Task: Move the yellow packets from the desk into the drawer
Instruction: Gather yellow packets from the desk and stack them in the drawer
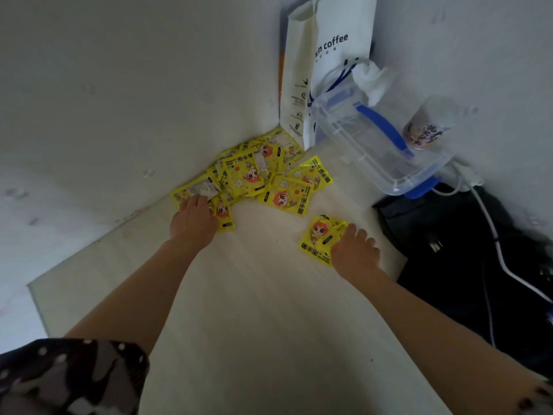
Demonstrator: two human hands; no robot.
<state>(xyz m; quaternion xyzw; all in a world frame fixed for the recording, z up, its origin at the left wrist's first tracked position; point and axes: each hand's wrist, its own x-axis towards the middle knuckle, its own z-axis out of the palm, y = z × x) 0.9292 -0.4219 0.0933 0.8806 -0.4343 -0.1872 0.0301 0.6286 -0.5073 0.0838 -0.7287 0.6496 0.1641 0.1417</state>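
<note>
Several yellow packets (254,172) with a red-haired cartoon figure lie heaped in the far corner of the pale wooden desk (254,295), against the wall. My left hand (193,220) rests palm down on the packets at the near left edge of the heap, fingers spread over them. One single yellow packet (320,238) lies apart to the right. My right hand (356,253) lies on its right edge, fingers curled onto it. No drawer is in view.
A white paper coffee bag (317,55) stands in the corner behind the heap. A clear plastic box with blue clips (374,139) sits to the right, a printed cup (425,127) beside it. Black gear with white cables (478,265) fills the right side.
</note>
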